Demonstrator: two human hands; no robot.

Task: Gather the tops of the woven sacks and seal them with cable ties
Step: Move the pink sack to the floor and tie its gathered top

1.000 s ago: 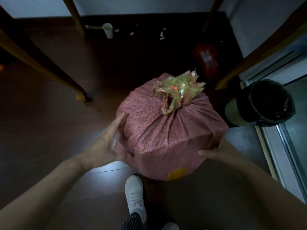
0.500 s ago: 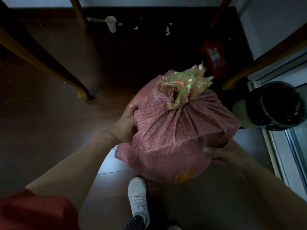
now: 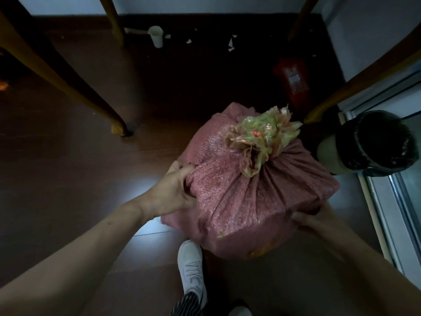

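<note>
Red packet (image 3: 292,87) beyond woven sack (image 3: 250,201) bears an illegible label (image 3: 293,76).

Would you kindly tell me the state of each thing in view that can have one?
Sack: top gathered shut, tilted, held at both sides.
Tuft: bunched and splayed above the neck; no tie can be made out.
Left hand: grips the sack's left side, fingers dug into the fabric.
Right hand: under the sack's right edge, fingers hidden.
Bin: upright, open, lined with a black bag.
Cup: upright on the floor.
</note>
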